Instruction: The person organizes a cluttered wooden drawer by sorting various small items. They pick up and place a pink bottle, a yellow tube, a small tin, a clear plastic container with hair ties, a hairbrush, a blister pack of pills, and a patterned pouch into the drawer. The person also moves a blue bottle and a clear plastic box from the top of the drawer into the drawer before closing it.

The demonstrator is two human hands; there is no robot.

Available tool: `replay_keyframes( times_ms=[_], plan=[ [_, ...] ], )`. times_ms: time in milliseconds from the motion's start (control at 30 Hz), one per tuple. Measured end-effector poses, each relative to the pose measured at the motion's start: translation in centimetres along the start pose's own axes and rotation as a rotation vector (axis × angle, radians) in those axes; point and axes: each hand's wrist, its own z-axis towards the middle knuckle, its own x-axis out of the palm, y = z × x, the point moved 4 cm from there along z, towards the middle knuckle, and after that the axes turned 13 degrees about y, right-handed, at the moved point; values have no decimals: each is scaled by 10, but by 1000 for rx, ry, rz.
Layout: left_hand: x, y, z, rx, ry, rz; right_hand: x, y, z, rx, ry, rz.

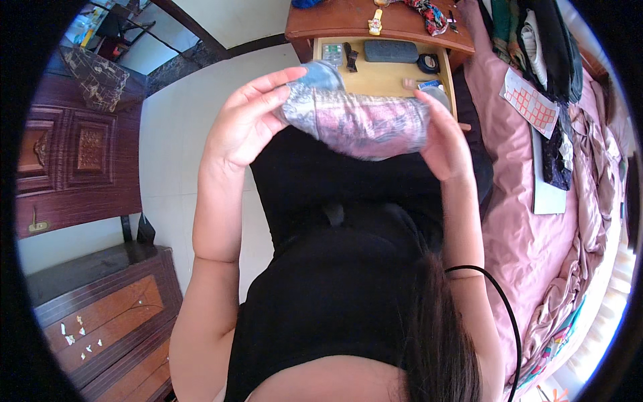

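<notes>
A thin, slightly blurred cloth [365, 124], pink and grey with a dark pattern and a blue end, hangs stretched between my hands above my lap. My left hand [244, 124] pinches its left end between thumb and fingers, near the blue part. At the right end, my right hand [447, 137] grips the edge, its thumb side showing and the other fingers mostly hidden. Just beyond the cloth is a pulled-out wooden drawer [372, 84], partly covered by it. Inside lie a dark oblong case [390, 51], a black strap-like item [351, 57] and a round black object [428, 63].
A brown wooden desk [328, 25] stands above the drawer, with a yellow-white trinket [375, 24] and a colourful cloth [432, 17] on top. To the right is a bed with pink bedding [512, 248], clothes and a printed sheet [530, 100]. Dark wooden furniture [74, 151] stands left.
</notes>
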Motion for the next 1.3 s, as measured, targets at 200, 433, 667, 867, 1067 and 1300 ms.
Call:
replay_keyframes(
  times_ms=[200, 433, 667, 867, 1067, 1300],
  plan=[
    [-2, 14, 3, -92, 66, -24, 5, 3, -24, 167, -34, 63],
    [-26, 24, 20, -128, -115, 84, -11, 46, -32, 68, -241, -858],
    [4, -1, -10, 104, -126, 450, 28, 64, -56, -24, -224, -942],
    [-24, 117, -69, -451, -38, 604, -15, -9, -110, 457, -119, -1059],
    [-22, 146, -81, -499, 17, 954, -18, -32, -121, 348, -77, -1426],
    [2, 144, -67, -322, 164, 1336, -16, -31, -114, 332, -71, -1581]
  ],
)
